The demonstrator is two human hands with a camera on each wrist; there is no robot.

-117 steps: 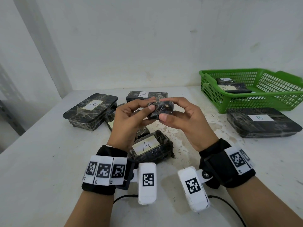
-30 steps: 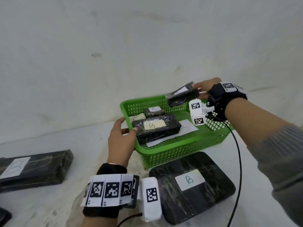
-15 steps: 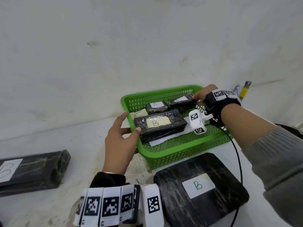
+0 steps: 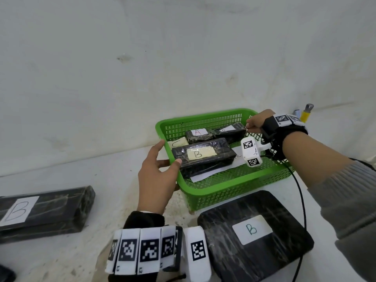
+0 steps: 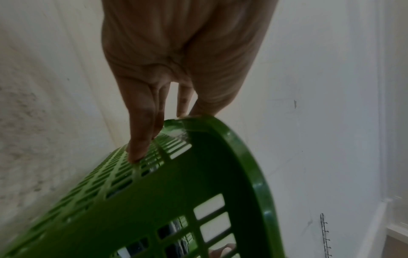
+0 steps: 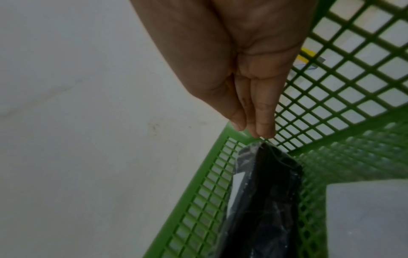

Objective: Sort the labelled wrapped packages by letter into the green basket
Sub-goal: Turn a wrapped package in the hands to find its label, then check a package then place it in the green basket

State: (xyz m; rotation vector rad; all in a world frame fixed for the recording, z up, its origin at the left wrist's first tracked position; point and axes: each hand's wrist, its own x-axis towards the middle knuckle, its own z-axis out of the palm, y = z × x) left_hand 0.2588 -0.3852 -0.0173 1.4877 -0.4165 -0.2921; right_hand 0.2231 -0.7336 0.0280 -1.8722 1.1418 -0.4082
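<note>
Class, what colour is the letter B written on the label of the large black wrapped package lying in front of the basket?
Green, on a white label; clearest in the head view.

A white wall (image 4: 142,58), scuffed and stained in places, rises behind a white tabletop (image 4: 61,251) speckled with brownish marks. At the far right against the wall stands a small yellow object with a grey tip (image 4: 306,112), too small to identify. A thin black cable (image 4: 303,200) curves across the tabletop at the right.

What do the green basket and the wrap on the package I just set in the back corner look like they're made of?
The green basket looks like moulded plastic: glossy rim, regular perforated mesh walls. The package at the back corner seems wrapped in thin clear film over something black; the film crinkles and glints, and the right hand pinches a loose tail of it. What is inside cannot be told.
</note>
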